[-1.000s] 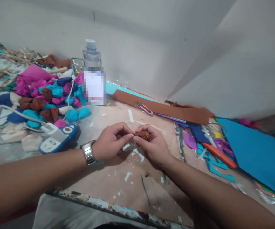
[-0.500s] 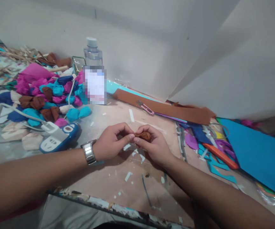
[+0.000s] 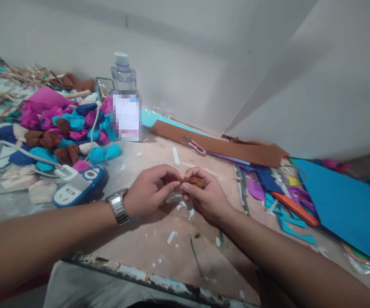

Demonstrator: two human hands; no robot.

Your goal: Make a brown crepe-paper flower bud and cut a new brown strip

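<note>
Over the middle of the tabletop [image 3: 133, 244], a small brown bundle [image 3: 195, 182] is held between both hands. Its narrower end is pinched by the thumb and fingers of the left hand [image 3: 149, 188], and its fuller end is cupped by the curled fingers of the right hand [image 3: 210, 196]; how hard it is pressed cannot be told. From its folds, thin paper or cloth may be supposed: light, soft, easily creased or torn, hardly slippery. It is probably best gripped at the narrow neck, with the puffed end left unsqueezed. Similar wrinkled, matte material is seen in the heap of rounded pieces [image 3: 76, 122], while a smooth brown sheet [image 3: 239, 148] is topped by pink snips [image 3: 197, 147].
</note>
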